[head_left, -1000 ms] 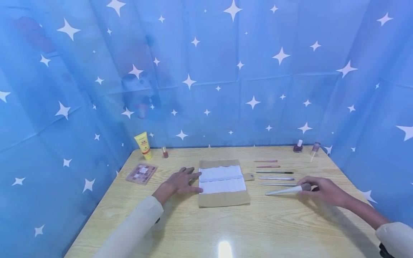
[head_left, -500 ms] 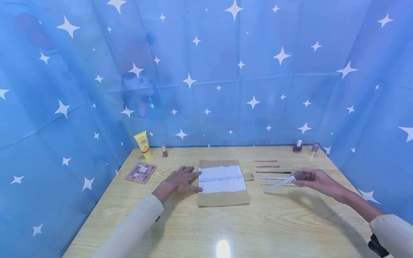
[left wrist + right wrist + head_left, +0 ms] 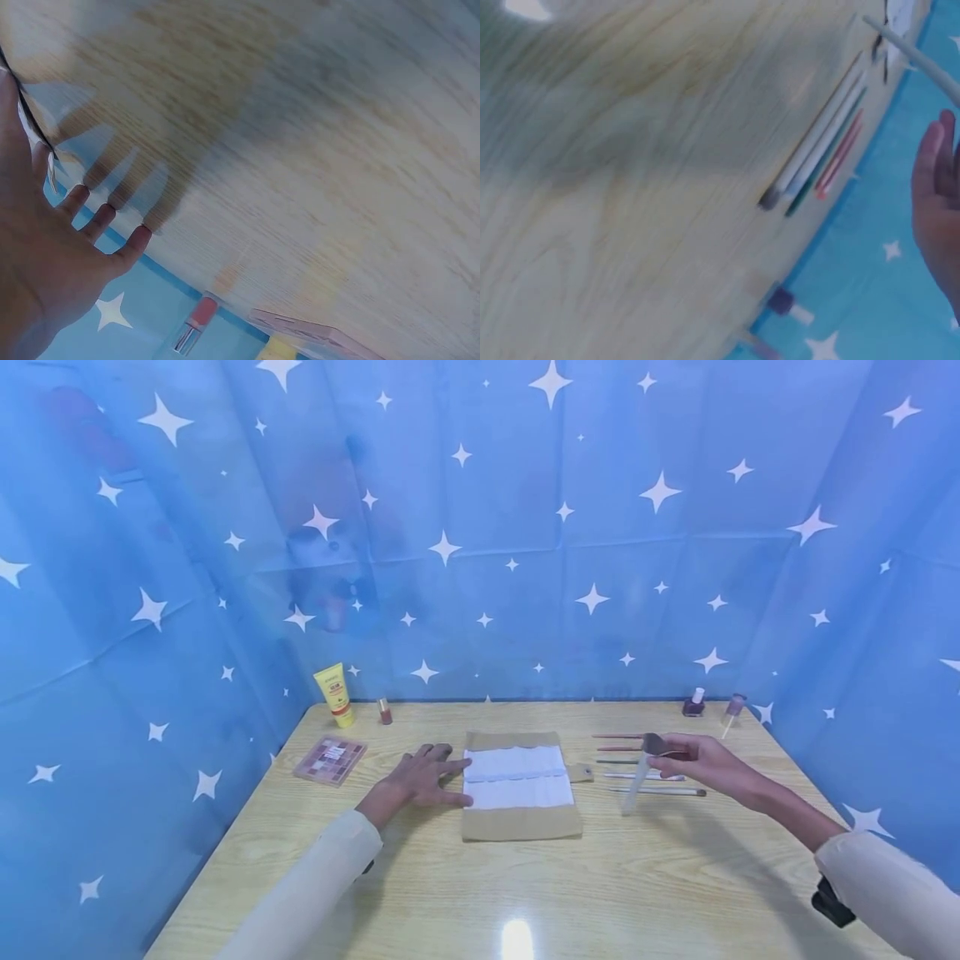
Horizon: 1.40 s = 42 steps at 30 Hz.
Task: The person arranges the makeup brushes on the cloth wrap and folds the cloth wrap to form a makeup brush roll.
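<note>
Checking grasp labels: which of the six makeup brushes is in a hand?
The thick white-handled makeup brush with dark bristles, held by the right hand; the five slimmer makeup brushes lie on the wooden table.

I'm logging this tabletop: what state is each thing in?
Large brush: held near its bristles by right hand
Pouch: unfolded flat, left hand at its edge
Five thinner brushes: lying in a row
Yellow tube: upright
Palette: lying flat
Red bottle: upright, capped
Dark bottle: upright, capped
Purple-topped item: unclear
</note>
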Available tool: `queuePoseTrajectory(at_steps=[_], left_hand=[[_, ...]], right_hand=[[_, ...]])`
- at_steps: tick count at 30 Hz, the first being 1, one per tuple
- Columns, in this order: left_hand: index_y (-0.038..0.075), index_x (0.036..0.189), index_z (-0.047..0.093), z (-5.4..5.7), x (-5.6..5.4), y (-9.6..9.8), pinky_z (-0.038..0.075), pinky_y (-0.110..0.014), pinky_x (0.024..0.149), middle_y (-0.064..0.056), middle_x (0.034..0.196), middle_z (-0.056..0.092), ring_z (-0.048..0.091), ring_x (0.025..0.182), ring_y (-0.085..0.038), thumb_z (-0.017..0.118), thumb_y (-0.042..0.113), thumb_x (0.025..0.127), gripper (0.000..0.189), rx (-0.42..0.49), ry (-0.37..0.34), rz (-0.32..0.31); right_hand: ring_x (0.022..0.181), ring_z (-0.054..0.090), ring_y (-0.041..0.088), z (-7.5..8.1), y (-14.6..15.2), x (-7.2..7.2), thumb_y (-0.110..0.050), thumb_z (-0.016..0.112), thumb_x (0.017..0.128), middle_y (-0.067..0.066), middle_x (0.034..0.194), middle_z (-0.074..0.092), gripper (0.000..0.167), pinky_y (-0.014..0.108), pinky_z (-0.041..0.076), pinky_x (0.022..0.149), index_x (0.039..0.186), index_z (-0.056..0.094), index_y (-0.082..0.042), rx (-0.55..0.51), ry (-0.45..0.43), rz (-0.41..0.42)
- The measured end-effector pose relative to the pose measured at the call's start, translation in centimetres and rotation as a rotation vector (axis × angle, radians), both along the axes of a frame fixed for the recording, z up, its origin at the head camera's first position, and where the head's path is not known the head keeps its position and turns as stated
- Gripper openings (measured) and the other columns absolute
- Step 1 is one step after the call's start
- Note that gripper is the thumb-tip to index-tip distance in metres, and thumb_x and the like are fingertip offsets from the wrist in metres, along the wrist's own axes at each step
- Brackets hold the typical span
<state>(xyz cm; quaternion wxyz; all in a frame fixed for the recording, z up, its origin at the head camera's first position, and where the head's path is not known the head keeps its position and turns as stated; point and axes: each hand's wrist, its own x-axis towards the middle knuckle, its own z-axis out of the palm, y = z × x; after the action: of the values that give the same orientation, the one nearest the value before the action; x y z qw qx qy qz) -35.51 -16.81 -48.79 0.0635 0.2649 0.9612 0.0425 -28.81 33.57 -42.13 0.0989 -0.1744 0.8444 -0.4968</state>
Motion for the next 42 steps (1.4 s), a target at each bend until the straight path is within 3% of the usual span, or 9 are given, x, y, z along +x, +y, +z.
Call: queuePoseTrajectory(at_steps=[5, 8, 13, 19, 22, 25, 29, 34, 42], left_hand=[[0.039, 0.16, 0.039, -0.1, -0.1, -0.2, 0.03, -0.067, 0.117, -0.01, 0.168, 0.03, 0.027, 0.153, -0.039, 0.054, 0.084, 0.087, 0.087, 0.005, -0.001, 0.002], [0.038, 0.161, 0.038, 0.0, -0.1, -0.3, 0.028, -0.068, 0.118, -0.01, 0.168, 0.03, 0.027, 0.153, -0.039, 0.054, 0.083, 0.088, 0.088, 0.021, -0.013, 0.006], [0.039, 0.161, 0.039, 0.1, 0.0, -0.3, 0.026, -0.068, 0.119, -0.009, 0.168, 0.031, 0.026, 0.154, -0.039, 0.054, 0.082, 0.088, 0.086, 0.039, -0.032, 0.015], [0.036, 0.16, 0.042, 0.5, 0.1, -0.4, 0.03, -0.066, 0.117, -0.01, 0.167, 0.032, 0.028, 0.153, -0.04, 0.059, 0.079, 0.088, 0.086, 0.033, -0.024, 0.01], [0.035, 0.16, 0.042, 0.5, 0.1, -0.4, 0.03, -0.066, 0.117, -0.01, 0.167, 0.032, 0.028, 0.153, -0.04, 0.059, 0.079, 0.088, 0.086, 0.025, -0.02, 0.007], [0.035, 0.159, 0.042, 0.4, 0.1, -0.3, 0.028, -0.067, 0.118, -0.01, 0.168, 0.032, 0.027, 0.153, -0.039, 0.059, 0.08, 0.087, 0.086, 0.032, -0.022, 0.013], [0.037, 0.16, 0.041, 0.4, 0.1, -0.2, 0.026, -0.067, 0.119, -0.009, 0.168, 0.031, 0.025, 0.154, -0.039, 0.059, 0.081, 0.087, 0.087, 0.034, -0.033, 0.021], [0.037, 0.16, 0.041, 0.4, 0.1, -0.3, 0.025, -0.067, 0.119, -0.01, 0.169, 0.03, 0.024, 0.155, -0.039, 0.059, 0.08, 0.087, 0.086, 0.033, -0.041, 0.018], [0.036, 0.16, 0.04, 0.5, 0.0, -0.4, 0.024, -0.069, 0.119, -0.011, 0.169, 0.03, 0.024, 0.155, -0.04, 0.058, 0.079, 0.088, 0.086, 0.039, -0.04, 0.011]], right_hand=[[0.108, 0.072, 0.034, 0.2, -2.3, -1.1, -0.028, 0.063, 0.106, 0.024, 0.13, 0.065, 0.034, 0.053, 0.056, 0.099, 0.122, 0.063, 0.002, -0.001, 0.034, -0.022], [0.109, 0.073, 0.033, 0.3, -3.5, -1.7, -0.026, 0.063, 0.106, 0.025, 0.129, 0.063, 0.033, 0.047, 0.059, 0.095, 0.12, 0.063, 0.004, -0.016, 0.076, -0.032], [0.11, 0.072, 0.035, 0.6, -5.6, -2.5, -0.026, 0.064, 0.105, 0.027, 0.128, 0.066, 0.047, 0.041, 0.06, 0.094, 0.136, 0.058, 0.009, -0.022, 0.08, -0.05], [0.103, 0.074, 0.032, 0.7, -8.5, -3.9, -0.026, 0.065, 0.105, 0.03, 0.13, 0.066, 0.065, 0.038, 0.061, 0.09, 0.152, 0.04, 0.011, -0.042, 0.084, -0.067], [0.101, 0.074, 0.035, 0.7, -9.9, -4.5, -0.022, 0.065, 0.105, 0.031, 0.127, 0.067, 0.061, 0.038, 0.062, 0.087, 0.153, 0.039, 0.004, -0.1, 0.1, -0.067], [0.1, 0.074, 0.037, 0.7, -11.2, -4.9, -0.019, 0.066, 0.104, 0.029, 0.123, 0.07, 0.047, 0.041, 0.062, 0.084, 0.143, 0.045, -0.001, -0.143, 0.106, -0.065], [0.097, 0.075, 0.034, 0.6, -12.6, -5.4, -0.016, 0.067, 0.103, 0.03, 0.122, 0.07, 0.039, 0.039, 0.062, 0.079, 0.132, 0.046, 0.0, -0.163, 0.118, -0.042], [0.092, 0.077, 0.026, 0.4, -14.4, -6.1, -0.012, 0.068, 0.102, 0.032, 0.122, 0.069, 0.04, 0.034, 0.061, 0.074, 0.129, 0.044, 0.004, -0.207, 0.115, -0.013], [0.095, 0.077, 0.027, -0.1, -16.6, -7.2, -0.013, 0.068, 0.102, 0.027, 0.121, 0.072, 0.026, 0.037, 0.061, 0.076, 0.122, 0.06, 0.001, -0.164, 0.146, 0.016]])
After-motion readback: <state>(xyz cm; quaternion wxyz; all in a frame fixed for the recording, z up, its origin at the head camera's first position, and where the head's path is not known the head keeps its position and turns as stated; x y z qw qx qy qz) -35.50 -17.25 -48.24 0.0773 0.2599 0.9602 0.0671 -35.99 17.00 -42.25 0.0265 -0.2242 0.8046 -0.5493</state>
